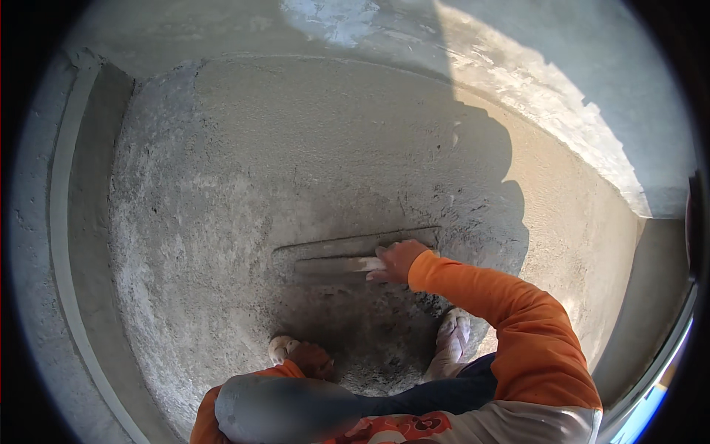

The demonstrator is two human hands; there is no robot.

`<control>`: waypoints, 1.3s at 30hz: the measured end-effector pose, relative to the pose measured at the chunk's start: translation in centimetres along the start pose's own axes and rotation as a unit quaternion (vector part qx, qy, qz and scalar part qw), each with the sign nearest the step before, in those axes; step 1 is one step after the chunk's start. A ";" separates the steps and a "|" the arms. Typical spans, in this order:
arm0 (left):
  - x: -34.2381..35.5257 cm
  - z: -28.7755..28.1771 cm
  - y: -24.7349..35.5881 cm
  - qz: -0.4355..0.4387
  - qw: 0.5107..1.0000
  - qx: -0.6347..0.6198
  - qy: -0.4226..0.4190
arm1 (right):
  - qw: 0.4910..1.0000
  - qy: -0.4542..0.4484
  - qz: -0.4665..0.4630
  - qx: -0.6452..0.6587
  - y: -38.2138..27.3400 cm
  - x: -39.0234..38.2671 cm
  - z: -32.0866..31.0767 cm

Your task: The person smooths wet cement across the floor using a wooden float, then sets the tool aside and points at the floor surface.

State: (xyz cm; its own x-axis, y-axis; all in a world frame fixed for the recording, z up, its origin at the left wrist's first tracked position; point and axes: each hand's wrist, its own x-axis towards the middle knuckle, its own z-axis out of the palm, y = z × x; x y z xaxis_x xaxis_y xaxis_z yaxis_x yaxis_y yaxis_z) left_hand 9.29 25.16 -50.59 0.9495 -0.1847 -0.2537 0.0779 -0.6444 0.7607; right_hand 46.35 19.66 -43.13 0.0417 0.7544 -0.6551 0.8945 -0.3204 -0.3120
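Smooth grey concrete border [92,192] along left side of rough grey floor [177,214]. Dusty left foot [281,348]; left hand [316,361], orange-cuffed, just beside it, grip in shadow, cannot tell if holding anything. Long, flat, grey rectangular float [333,266] lies on damp floor, ahead of feet. Right hand [399,260], orange-sleeved, closed round float's pale handle at right end. Dusty right foot [452,334] nearer body.

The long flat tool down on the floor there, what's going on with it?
The person's right hand grips the long flat tool, which rests on the grey floor. The left hand is low beside the left foot; whether it holds anything is hard to tell. Past the tool, the floor looks smoother; nearer the person it looks rougher.
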 end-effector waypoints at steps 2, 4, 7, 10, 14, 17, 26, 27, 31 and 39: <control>0.4 -0.3 0.8 -0.014 1.000 0.005 -0.016 | 0.998 -0.033 -0.045 0.012 -1.5 -2.8 4.3; 1.0 -1.0 1.2 -0.026 0.999 0.013 -0.030 | 0.997 -0.053 -0.061 0.019 -1.8 -4.0 4.6; 0.7 -1.2 2.0 -0.088 0.996 -0.009 -0.007 | 0.998 -0.057 -0.033 0.014 -0.5 -6.1 0.0; 0.8 -0.6 1.1 -0.084 0.995 -0.004 -0.055 | 0.991 0.076 0.098 0.051 6.2 -5.1 -6.3; 1.9 -0.4 1.5 -0.107 0.992 0.009 -0.066 | 0.945 0.230 0.226 0.053 20.6 -1.3 -10.4; 2.1 -1.1 2.3 -0.127 0.987 0.023 -0.098 | 0.928 0.249 0.270 0.061 26.5 0.0 -12.2; 2.3 -2.3 2.5 -0.116 0.987 0.006 -0.113 | 0.981 0.105 0.161 0.033 23.0 -1.8 -7.8; 2.2 -2.2 2.4 -0.120 0.986 0.008 -0.115 | 0.987 0.045 0.146 0.051 20.6 -3.0 -7.4; 1.9 -1.7 1.3 -0.127 0.983 0.028 -0.127 | 0.998 0.004 0.050 0.040 14.3 -7.3 -0.8; 3.3 -5.9 1.6 -0.153 0.975 0.086 -0.136 | 0.996 0.044 -0.061 0.050 12.1 -12.8 4.6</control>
State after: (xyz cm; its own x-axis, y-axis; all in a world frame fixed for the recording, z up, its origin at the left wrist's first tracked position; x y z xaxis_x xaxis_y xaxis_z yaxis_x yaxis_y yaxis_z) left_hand 14.35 27.89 -46.68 0.7720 -0.1396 -0.6201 0.2701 -0.8111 0.5188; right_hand 54.55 3.54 -41.70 -0.0207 0.8373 -0.5463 0.8465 -0.2760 -0.4552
